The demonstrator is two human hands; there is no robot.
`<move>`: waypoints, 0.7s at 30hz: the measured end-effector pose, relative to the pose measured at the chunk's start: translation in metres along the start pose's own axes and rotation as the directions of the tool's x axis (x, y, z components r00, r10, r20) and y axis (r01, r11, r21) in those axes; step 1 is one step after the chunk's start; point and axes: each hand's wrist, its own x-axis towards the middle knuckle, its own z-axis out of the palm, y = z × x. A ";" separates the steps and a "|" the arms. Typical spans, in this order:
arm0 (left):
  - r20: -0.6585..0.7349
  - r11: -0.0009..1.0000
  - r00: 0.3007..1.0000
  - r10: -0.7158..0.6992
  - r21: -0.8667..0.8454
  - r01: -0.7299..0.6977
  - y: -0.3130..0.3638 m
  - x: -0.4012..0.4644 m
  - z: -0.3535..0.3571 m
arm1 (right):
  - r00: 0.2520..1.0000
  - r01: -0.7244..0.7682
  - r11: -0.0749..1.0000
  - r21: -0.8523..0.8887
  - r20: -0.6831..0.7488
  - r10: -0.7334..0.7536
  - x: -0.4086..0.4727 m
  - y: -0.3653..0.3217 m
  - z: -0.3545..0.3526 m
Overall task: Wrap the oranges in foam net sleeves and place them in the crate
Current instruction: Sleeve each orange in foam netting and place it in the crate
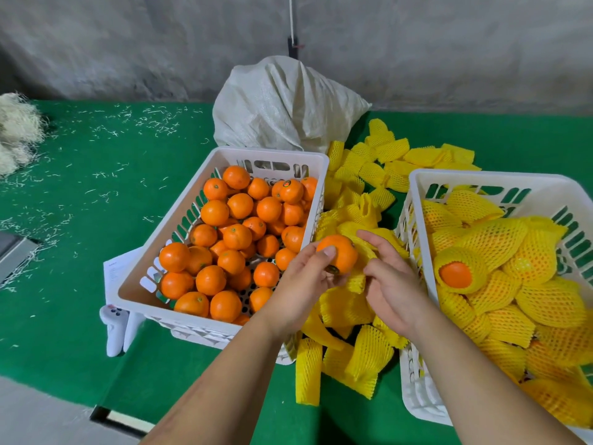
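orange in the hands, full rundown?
The orange is round, glossy, bright, unwrapped, its dark stem end facing down toward the camera. The left hand holds it from the left, thumb on top. The right hand presses a yellow foam net sleeve against its right side, above the loose sleeves between two crates.

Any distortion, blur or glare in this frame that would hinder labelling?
Head view: wide-angle bending curves the table's far edge and stretches the forearms; lighting even, shadows soft, no glare; left hand and orange sharp, the corners slightly soft.
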 end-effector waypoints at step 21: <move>0.063 0.960 0.996 -0.068 0.276 0.048 0.004 -0.006 0.014 | 0.911 -0.060 0.986 -0.156 -0.412 -0.010 0.015 0.014 -0.011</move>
